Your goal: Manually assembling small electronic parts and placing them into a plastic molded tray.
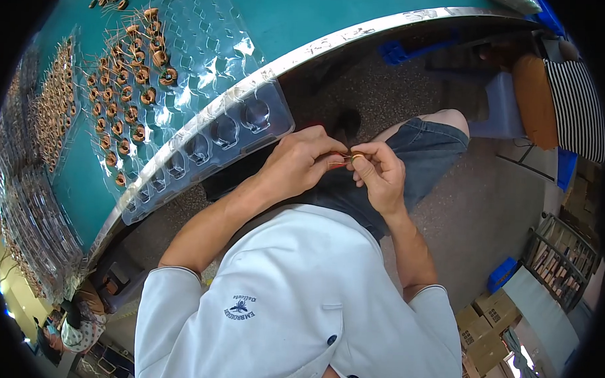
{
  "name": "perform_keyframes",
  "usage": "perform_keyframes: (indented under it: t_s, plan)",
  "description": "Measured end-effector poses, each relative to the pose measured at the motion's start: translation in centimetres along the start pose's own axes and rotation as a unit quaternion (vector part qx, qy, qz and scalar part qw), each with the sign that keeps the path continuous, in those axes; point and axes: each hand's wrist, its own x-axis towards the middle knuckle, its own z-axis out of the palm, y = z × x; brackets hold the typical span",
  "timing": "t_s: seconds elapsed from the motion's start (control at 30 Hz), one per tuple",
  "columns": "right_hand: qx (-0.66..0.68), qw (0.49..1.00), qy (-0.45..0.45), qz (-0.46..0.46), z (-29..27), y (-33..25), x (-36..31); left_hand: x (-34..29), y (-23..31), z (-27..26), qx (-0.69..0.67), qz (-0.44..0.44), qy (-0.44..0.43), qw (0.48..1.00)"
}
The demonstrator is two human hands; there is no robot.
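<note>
In front of my lap, both hands meet at a small copper-wound ring coil [356, 154]. My right hand [383, 175] pinches the coil between thumb and fingers. The fingertips of my left hand [300, 161] are closed on thin wire ends [339, 162] at the coil's left side; my fingers partly cover them. To the left, a clear plastic tray [218, 36] with moulded pockets lies on the green table and overhangs its edge. Several similar copper coils [148, 95] with upright wire ends sit in its left pockets, while the pockets nearest me hold nothing.
The green table [308, 16] has a curved pale edge [321, 46]. Stacked clear trays [32, 206] and more coils [59, 100] stand at far left. A person in orange and striped cloth [539, 97] sits at the right. Cardboard boxes [487, 335] are at lower right.
</note>
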Motion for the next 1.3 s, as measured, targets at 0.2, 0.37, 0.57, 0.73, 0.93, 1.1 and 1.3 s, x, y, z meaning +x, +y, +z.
perform_keyframes:
  t_s: [0.2, 0.37, 0.57, 0.73, 0.93, 1.1, 1.3]
  plan:
    - [0.011, 1.000, 0.018, -0.001, 0.0, 0.3, -0.1, 0.1, -0.3, 0.3, 0.001, -0.007, -0.011, 1.000]
    - [-0.052, 0.996, 0.059, -0.044, -0.3, 0.7, -0.1, -0.1, 0.3, 0.8, -0.017, 0.014, 0.095, 0.995]
    - [-0.158, 0.979, 0.052, -0.116, -0.7, 0.6, -0.1, -0.5, -1.1, 0.6, 0.040, 0.068, 0.068, 0.995]
    - [-0.242, 0.953, 0.022, -0.180, -0.9, 0.2, 0.0, -0.6, -0.5, 0.8, 0.011, 0.083, 0.073, 0.994]
    - [-0.272, 0.934, 0.030, -0.228, -0.5, 0.3, -0.1, -0.8, -1.1, 2.1, -0.262, -0.230, 0.057, 0.935]
    - [-0.196, 0.960, 0.128, -0.156, 0.0, 0.8, -0.5, -0.8, -0.7, 3.0, -0.361, -0.249, 0.104, 0.893]
    - [-0.199, 0.947, 0.118, -0.224, 1.2, 1.7, -0.6, -1.2, -0.3, 3.7, -0.428, -0.220, -0.013, 0.877]
